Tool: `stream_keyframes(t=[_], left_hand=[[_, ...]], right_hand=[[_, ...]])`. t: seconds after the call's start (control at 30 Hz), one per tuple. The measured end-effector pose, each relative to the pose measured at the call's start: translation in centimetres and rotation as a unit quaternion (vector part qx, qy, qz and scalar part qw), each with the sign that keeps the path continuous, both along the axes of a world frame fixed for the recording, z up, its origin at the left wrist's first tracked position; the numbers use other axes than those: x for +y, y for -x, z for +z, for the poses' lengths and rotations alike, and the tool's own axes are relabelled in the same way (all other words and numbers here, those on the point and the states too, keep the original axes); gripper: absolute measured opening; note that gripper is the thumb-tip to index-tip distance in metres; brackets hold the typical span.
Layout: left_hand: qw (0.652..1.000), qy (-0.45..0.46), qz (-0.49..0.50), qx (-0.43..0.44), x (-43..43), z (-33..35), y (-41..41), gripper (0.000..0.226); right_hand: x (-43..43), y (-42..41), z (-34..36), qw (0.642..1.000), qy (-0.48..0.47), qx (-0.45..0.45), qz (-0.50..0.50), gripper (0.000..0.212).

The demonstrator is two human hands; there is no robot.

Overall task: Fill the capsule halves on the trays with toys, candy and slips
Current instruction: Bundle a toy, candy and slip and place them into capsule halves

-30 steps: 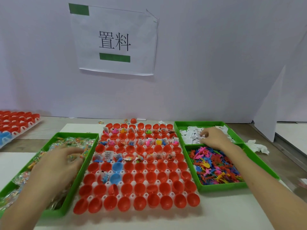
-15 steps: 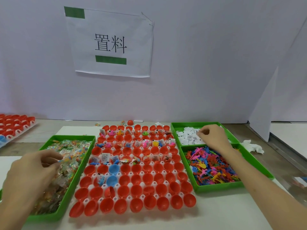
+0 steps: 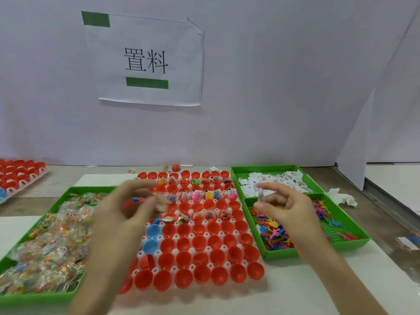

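- Head view, bench (image 3: 227, 298): a white capsule tray (image 3: 193, 267) lies at the centre, packed with rows of red capsule halves (image 3: 218, 242), open side up.
- The far rows of halves hold printed slips, small coloured toys and wrapped sweets. The near rows show only their bare red insides.
- Two blue halves (image 3: 152, 230) sit one behind the other at the tray's left edge.
- Left hand (image 3: 127, 208): raised over the left part of the capsule tray and motion-blurred. Its thumb and fingers close on a blurred clear candy packet (image 3: 161, 201).
- Right hand (image 3: 288, 205): raised over the seam between the two right-hand trays. Its thumb and forefinger pinch a single slip (image 3: 261, 197), held upright, and the other fingers are spread loosely.
- Candy tray (image 3: 66, 195): green, just left of the capsule tray, heaped with clear packets of coloured sweets.
- Slip tray (image 3: 234, 177): green, at the far right, holding a pile of white slips.
- Toy tray (image 3: 318, 250): green, touching the slip tray's near side, holding small plastic figures in mixed colours.
- Second capsule tray (image 3: 21, 171): at the far left edge, filled with red halves.
- Also shown: a loose red capsule (image 3: 175, 167) behind the centre tray, a crumpled white tissue (image 3: 341, 197) right of the trays, and a paper sign (image 3: 147, 62) taped to the back wall.
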State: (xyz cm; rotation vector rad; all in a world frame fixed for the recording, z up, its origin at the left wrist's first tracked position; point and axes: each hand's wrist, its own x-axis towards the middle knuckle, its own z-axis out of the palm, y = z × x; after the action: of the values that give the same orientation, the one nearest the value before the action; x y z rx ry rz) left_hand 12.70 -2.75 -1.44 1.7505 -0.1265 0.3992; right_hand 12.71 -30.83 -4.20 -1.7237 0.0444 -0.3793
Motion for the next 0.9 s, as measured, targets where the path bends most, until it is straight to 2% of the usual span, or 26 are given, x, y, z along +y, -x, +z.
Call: stream_keyframes(t=[0.07, 0.13, 0.23, 0.5, 0.7, 0.9], left_hand=[[0.995, 0.053, -0.077, 0.037, -3.4, -0.8, 0.3, 0.033], [0.989, 0.076, -0.113, 0.06, -5.7, -1.9, 0.4, 0.037], [0.989, 0.085, -0.111, 0.056, -7.1, -3.5, 0.5, 0.041], [0.992, 0.066, -0.112, 0.001, -8.1, -5.2, 1.1, 0.044], [0.986, 0.073, -0.145, -0.022, -8.7, -5.5, 2.0, 0.057], [0.975, 0.079, -0.203, -0.036, -8.6, -5.2, 2.4, 0.033]], right_hand=[[1.6, 1.1, -0.7, 0.999, -0.024, -0.006, 0.024, 0.034], [2.7, 1.6, -1.4, 0.999, -0.021, -0.012, 0.031, 0.027], [3.6, 2.0, -2.1, 0.999, -0.012, -0.018, 0.038, 0.027], [4.0, 2.9, -1.4, 0.994, -0.001, 0.003, 0.113, 0.046], [4.7, 3.3, -1.5, 0.993, -0.007, 0.017, 0.118, 0.042], [4.5, 3.3, -1.8, 0.992, 0.004, 0.024, 0.122, 0.046]])
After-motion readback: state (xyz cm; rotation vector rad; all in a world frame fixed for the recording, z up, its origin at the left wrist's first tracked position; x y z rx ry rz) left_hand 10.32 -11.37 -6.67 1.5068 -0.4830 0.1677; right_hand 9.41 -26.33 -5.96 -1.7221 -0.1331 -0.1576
